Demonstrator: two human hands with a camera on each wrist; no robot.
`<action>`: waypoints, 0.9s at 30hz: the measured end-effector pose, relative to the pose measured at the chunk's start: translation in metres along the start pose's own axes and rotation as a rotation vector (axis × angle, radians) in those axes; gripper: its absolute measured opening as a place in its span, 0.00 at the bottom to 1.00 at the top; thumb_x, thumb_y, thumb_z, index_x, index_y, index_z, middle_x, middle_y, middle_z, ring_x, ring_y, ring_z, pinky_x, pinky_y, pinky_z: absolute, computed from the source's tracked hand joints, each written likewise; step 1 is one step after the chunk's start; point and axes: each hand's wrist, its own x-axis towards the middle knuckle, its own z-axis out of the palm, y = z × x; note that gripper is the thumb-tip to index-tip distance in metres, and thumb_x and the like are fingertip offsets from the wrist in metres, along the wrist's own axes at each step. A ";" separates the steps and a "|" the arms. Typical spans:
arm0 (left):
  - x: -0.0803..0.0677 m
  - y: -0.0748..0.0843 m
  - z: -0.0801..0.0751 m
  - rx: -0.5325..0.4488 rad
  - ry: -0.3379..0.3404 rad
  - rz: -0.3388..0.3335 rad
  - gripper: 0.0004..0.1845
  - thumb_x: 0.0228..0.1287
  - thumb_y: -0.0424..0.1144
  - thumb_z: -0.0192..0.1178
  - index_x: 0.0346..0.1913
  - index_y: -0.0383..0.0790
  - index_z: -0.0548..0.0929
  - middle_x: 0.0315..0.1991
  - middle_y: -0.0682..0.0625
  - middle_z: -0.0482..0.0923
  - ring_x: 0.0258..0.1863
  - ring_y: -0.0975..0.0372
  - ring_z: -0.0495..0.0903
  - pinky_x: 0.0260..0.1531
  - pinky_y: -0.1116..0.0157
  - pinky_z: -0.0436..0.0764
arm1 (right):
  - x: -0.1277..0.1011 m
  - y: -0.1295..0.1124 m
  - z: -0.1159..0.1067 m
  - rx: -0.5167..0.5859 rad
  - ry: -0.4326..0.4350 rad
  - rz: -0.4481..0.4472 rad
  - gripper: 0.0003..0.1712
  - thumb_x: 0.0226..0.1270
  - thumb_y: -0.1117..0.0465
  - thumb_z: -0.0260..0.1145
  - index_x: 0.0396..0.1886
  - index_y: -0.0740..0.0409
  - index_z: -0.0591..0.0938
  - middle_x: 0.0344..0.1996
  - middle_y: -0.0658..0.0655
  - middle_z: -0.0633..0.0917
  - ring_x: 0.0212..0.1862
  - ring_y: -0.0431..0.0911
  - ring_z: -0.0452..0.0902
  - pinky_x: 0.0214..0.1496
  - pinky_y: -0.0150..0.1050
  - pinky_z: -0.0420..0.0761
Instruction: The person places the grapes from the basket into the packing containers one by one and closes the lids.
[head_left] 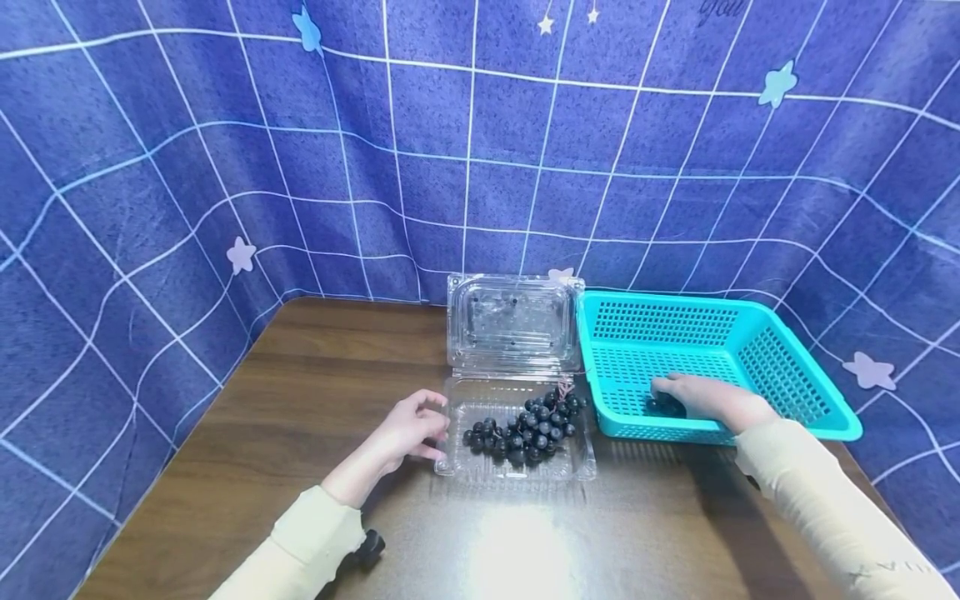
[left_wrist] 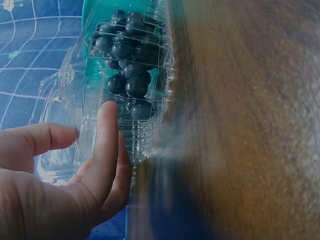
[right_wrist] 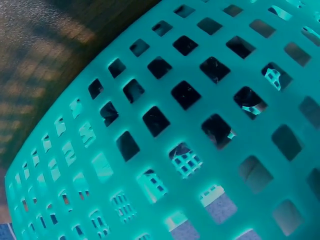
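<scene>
Two hands are at work over the brown wooden table (head_left: pixel 315 392), seen from the head camera. The left hand (head_left: pixel 408 433) sits at the left edge of the clear plastic clamshell box (head_left: pixel 517 467), fingers loosely curved against its rim, steadying it rather than wrapping round it. Inside the tray lies the bunch of dark purple grapes (head_left: pixel 525 429), and the box's hinged lid (head_left: pixel 513 321) stands open behind it, leaning against the blue grid-patterned cloth (head_left: pixel 225 150) with its pale stars. Just beside the box on the right is the turquoise perforated plastic basket (head_left: pixel 787 375). The right hand (head_left: pixel 705 398) is down inside it, near the front wall, fingers curled over a few loose dark grapes (head_left: pixel 666 407) on the basket floor; whether it actually pinches them, I cannot tell. Both arms wear pale cream sleeves (head_left: pixel 817 492).

Over to the left wrist view: the left hand (left_wrist: pixel 65 175) is relaxed, straight fingers (left_wrist: pixel 106 145) touching the ribbed wall of the clamshell box (left_wrist: pixel 145 135), grapes (left_wrist: pixel 127 65) packed behind the clear plastic, table (left_wrist: pixel 250 120) beside it.

Right wrist view now: nothing but the basket's (right_wrist: pixel 165 165) turquoise mesh close up, a corner of table (right_wrist: pixel 55 55) beyond, and no hand showing.
</scene>
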 end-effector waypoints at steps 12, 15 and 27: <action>0.000 -0.001 0.001 -0.005 0.002 -0.005 0.23 0.58 0.26 0.54 0.58 0.30 0.66 0.43 0.34 0.74 0.37 0.51 0.78 0.30 0.56 0.85 | -0.001 0.001 -0.013 0.015 -0.033 0.024 0.23 0.43 0.70 0.72 0.38 0.48 0.74 0.34 0.53 0.76 0.33 0.44 0.72 0.31 0.42 0.77; 0.000 0.000 0.001 -0.006 0.003 -0.004 0.23 0.58 0.26 0.54 0.58 0.30 0.67 0.42 0.35 0.74 0.37 0.52 0.78 0.30 0.56 0.85 | 0.000 -0.002 -0.019 0.012 -0.052 0.046 0.24 0.42 0.69 0.73 0.39 0.48 0.74 0.35 0.54 0.76 0.33 0.45 0.73 0.32 0.44 0.78; 0.000 0.000 0.000 -0.004 0.002 0.000 0.22 0.58 0.26 0.55 0.57 0.31 0.67 0.41 0.36 0.74 0.36 0.52 0.78 0.29 0.56 0.85 | 0.008 -0.017 -0.041 -0.030 0.002 0.016 0.31 0.31 0.75 0.71 0.37 0.47 0.72 0.31 0.51 0.71 0.29 0.44 0.67 0.24 0.34 0.72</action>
